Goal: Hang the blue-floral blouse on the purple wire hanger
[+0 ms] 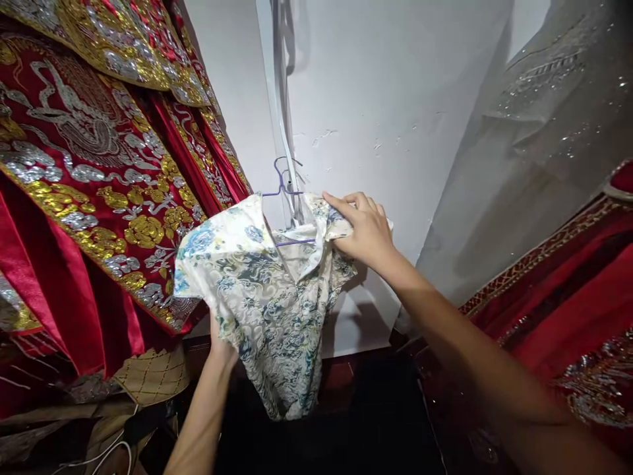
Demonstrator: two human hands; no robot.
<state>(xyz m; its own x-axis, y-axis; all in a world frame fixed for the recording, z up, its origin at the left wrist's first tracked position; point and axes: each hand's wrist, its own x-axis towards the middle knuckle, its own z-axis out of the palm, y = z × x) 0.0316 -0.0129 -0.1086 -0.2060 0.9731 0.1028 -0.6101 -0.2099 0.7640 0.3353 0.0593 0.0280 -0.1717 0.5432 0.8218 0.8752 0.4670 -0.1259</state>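
Centrally, a floral dress [267, 297] hangs on a purple hanger [284, 191] against the white wall [395, 119]. Right hand [363, 227] rests on the dress's right shoulder by the collar; its fingers [341, 201] lie extended and pinch the fabric edge. Left hand [222, 346] sits under the dress's lower left side, mostly hidden by cloth; its fingers appear clenched on the fabric, though the grip itself cannot be seen. Red robes [99, 165] with gold and silver embroidery hang at left, touching the dress. A grey sequinned garment [534, 132] hangs at right, above more red fabric [568, 297].
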